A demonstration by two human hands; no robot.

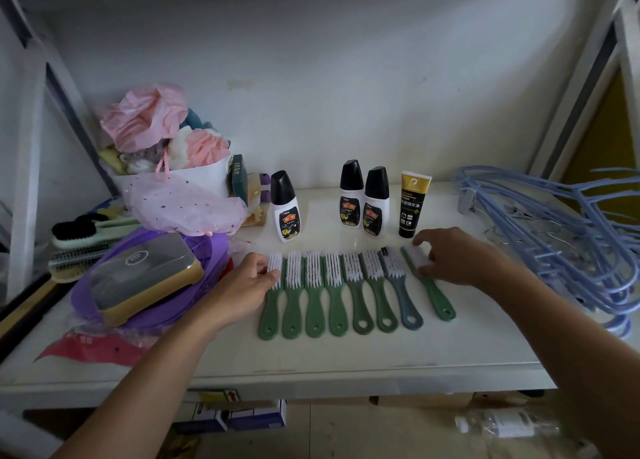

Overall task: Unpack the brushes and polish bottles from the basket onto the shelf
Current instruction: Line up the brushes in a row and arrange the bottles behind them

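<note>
Several green-handled brushes [315, 295] with white bristles lie side by side on the white shelf [346, 358], handles toward me; one has a grey handle [407, 299]. My left hand [247, 285] rests against the leftmost brush [272, 302], thumb on its bristles. My right hand [450, 256] grips the head of the rightmost brush [434, 292], which lies slanted. Behind the row stand three white polish bottles with black caps [284, 207] [350, 195] [375, 202] and a black and gold tube [412, 204]. No basket for the task is identifiable.
A purple lid with a gold-rimmed box [145, 276] lies at the left, beside larger brushes [83, 240]. A white tub of pink fabric [166, 167] stands behind it. Blue hangers [568, 230] pile up at the right. Boxes and a clear bottle [505, 424] sit below the shelf.
</note>
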